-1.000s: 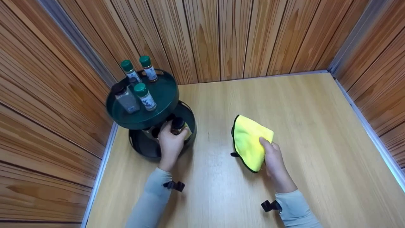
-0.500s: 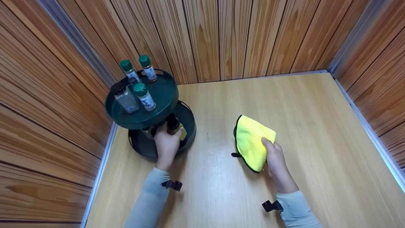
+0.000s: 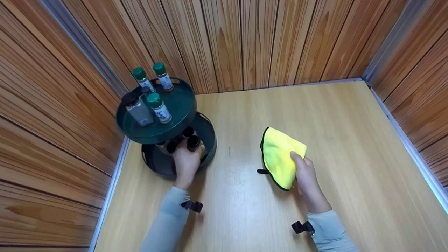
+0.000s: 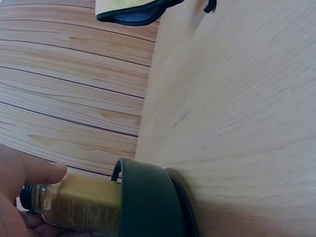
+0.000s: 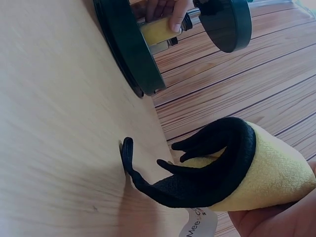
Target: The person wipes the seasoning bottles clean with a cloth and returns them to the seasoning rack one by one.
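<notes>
Deep in the lower tier of a dark green two-tier round rack (image 3: 157, 162), my left hand (image 3: 187, 161) grips a spice jar with a dark cap. In the left wrist view the jar (image 4: 84, 202) looks yellowish, with thumb and fingers on either side; the tier's wall hides its base. Other dark-capped jars (image 3: 188, 131) stand close beside it, partly under the upper tier. My right hand (image 3: 306, 175) holds a folded yellow cloth (image 3: 281, 155) with black edging, thumb on top. A black loop (image 5: 127, 153) and a white tag (image 5: 200, 222) hang from the cloth.
On the upper tier (image 3: 178, 112) stand several bottles: green-capped ones (image 3: 162, 111) and a larger dark-capped jar (image 3: 139, 111). Wood-panelled walls (image 3: 257, 42) enclose the back and sides of the light wooden table (image 3: 238, 210). The rack sits near the left wall.
The jar in my left hand has shifted slightly left and stands more upright, so its cap now faces the head camera. My right hand and the cloth have drifted slightly right.
</notes>
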